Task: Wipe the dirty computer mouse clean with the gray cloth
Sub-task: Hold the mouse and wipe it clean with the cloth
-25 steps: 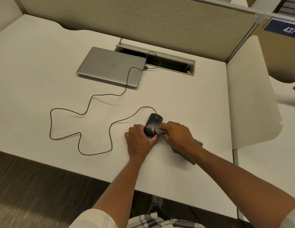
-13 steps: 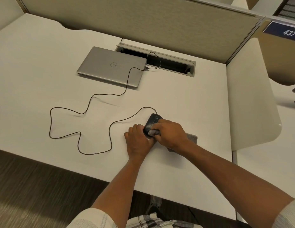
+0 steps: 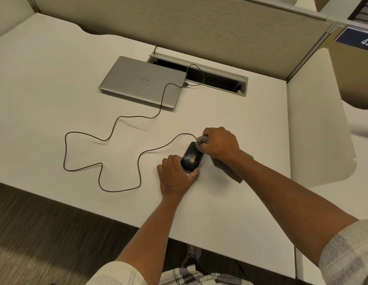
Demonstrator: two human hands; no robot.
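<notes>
White office surface (image 3: 230,202), mouse (image 3: 191,159) near centre, clamped by left hand (image 3: 175,176). Right hand (image 3: 220,144), closed on cloth (image 3: 201,139), shifted to far end since last pass; yellowish stain uncovered, remaining.

The right hand (image 3: 219,144) covers the front end of the dirty black computer mouse (image 3: 191,159). Most of the crumpled gray cloth (image 3: 228,169) is hidden under the right wrist. The dark blue number sign (image 3: 356,38) is cut by the picture's right edge.
</notes>
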